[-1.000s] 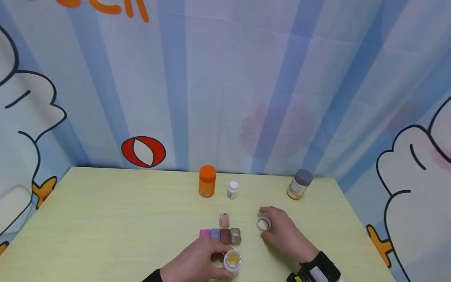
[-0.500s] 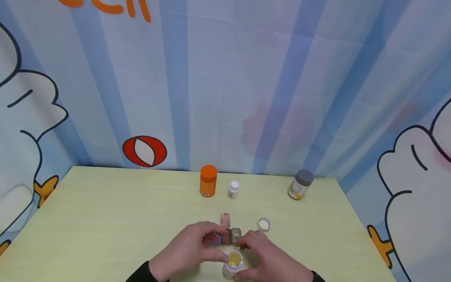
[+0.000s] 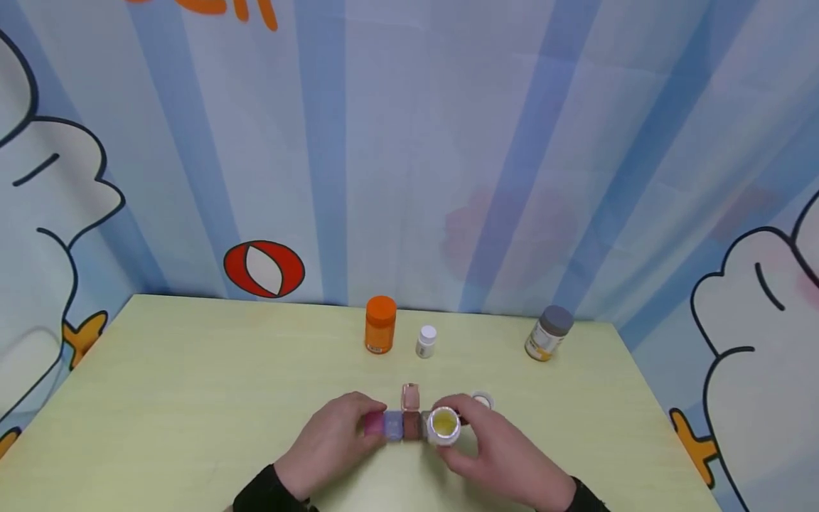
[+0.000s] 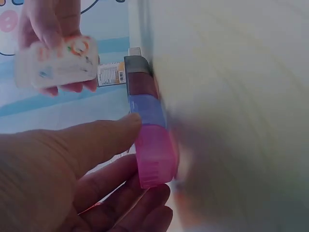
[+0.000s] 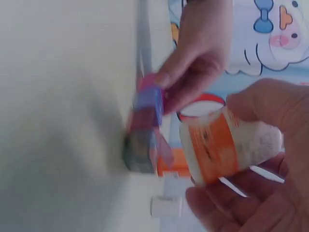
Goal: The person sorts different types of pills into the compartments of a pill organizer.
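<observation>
A pill organizer [image 3: 393,425] with pink, blue, dark red and grey compartments lies on the table; a clear pinkish lid [image 3: 410,397] stands flipped back behind the dark red one. My left hand [image 3: 333,437] pinches its pink end, thumb on one side and fingers on the other, as the left wrist view shows. With thumb and fingers, my right hand [image 3: 499,455] grips an uncapped white pill bottle [image 3: 444,427] with an orange-banded label [image 5: 212,145]. Yellow contents show inside its mouth. In the head view the bottle hides most of the grey compartment.
The bottle's white cap [image 3: 483,399] lies behind my right hand, partly hidden. Farther back stand an orange bottle [image 3: 380,326], a small white bottle [image 3: 425,341] and a grey-lidded bottle [image 3: 549,333]. A printed curtain [image 3: 409,156] hangs behind the table.
A second ago the left hand held the bottle while the right was at the cap. The bottle passed to my right hand and moved up beside the organizer, whose pink end my left hand took.
</observation>
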`<act>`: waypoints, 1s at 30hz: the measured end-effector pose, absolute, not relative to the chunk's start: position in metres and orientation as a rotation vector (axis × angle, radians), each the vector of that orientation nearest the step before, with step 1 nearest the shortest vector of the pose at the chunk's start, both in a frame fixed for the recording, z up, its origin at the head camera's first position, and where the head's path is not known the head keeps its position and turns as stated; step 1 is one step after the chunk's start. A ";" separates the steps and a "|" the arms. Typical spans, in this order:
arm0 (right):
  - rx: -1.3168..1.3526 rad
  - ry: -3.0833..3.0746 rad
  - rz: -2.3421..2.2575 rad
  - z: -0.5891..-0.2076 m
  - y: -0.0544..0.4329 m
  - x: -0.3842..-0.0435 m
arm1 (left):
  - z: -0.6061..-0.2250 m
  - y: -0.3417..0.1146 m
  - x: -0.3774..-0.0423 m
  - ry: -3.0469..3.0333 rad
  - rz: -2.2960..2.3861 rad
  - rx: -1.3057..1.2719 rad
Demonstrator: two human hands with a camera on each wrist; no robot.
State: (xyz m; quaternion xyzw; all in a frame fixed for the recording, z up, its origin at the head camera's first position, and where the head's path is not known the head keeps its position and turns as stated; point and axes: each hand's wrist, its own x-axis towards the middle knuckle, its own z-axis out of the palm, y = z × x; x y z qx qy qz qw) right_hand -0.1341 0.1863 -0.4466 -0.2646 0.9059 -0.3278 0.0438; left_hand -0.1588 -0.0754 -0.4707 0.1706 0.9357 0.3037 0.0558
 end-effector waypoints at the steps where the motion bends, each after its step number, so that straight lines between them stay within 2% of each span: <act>1: -0.834 2.837 -0.991 -0.447 0.188 -0.138 | -0.471 -0.075 -0.159 2.839 0.924 0.516; 9: -0.897 3.089 -0.613 -0.459 0.185 -0.158 | -0.472 -0.075 -0.158 2.821 0.963 0.527; 18: -1.082 3.180 -0.391 -0.460 0.174 -0.156 | -0.473 -0.074 -0.160 2.790 0.955 0.468; 30: -1.317 3.193 -0.225 -0.457 0.165 -0.153 | -0.473 -0.076 -0.159 2.825 0.941 0.526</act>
